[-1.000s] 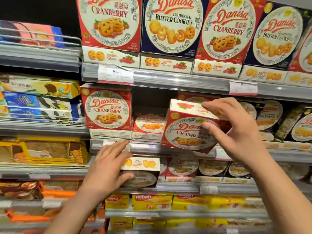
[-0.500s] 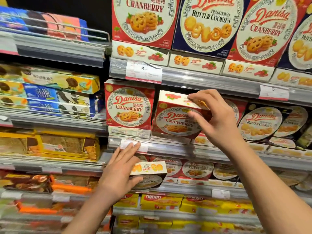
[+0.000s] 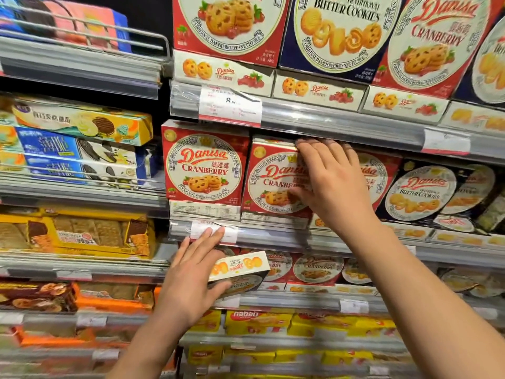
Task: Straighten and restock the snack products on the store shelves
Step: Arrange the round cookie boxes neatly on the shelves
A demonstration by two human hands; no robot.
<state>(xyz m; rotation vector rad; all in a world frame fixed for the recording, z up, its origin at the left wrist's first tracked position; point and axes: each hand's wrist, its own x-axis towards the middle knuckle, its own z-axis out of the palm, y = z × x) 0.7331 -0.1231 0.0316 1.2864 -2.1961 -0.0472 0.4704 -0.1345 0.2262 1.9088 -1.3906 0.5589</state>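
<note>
A red Danisa cranberry box point(image 3: 269, 184) stands upright on the middle shelf point(image 3: 273, 237), right beside another red cranberry box point(image 3: 204, 166). My right hand point(image 3: 330, 181) lies flat against its front with straight fingers, the fingertips at its top edge. One shelf lower, my left hand point(image 3: 192, 274) holds a tilted butter cookie box point(image 3: 240, 269) at its left end, thumb under it and fingers stretched up towards the price rail.
Dark blue butter cookie boxes point(image 3: 420, 191) stand to the right on the middle shelf. Larger Danisa boxes point(image 3: 338, 31) fill the shelf above. Yellow wafer packs point(image 3: 262, 322) sit below. A separate shelving bay on the left holds other biscuit packs point(image 3: 82, 124).
My right hand has set the cranberry box upright beside its neighbour and gone from gripping its top to pressing its front. The left hand kept hold of the lower box. The view moved closer.
</note>
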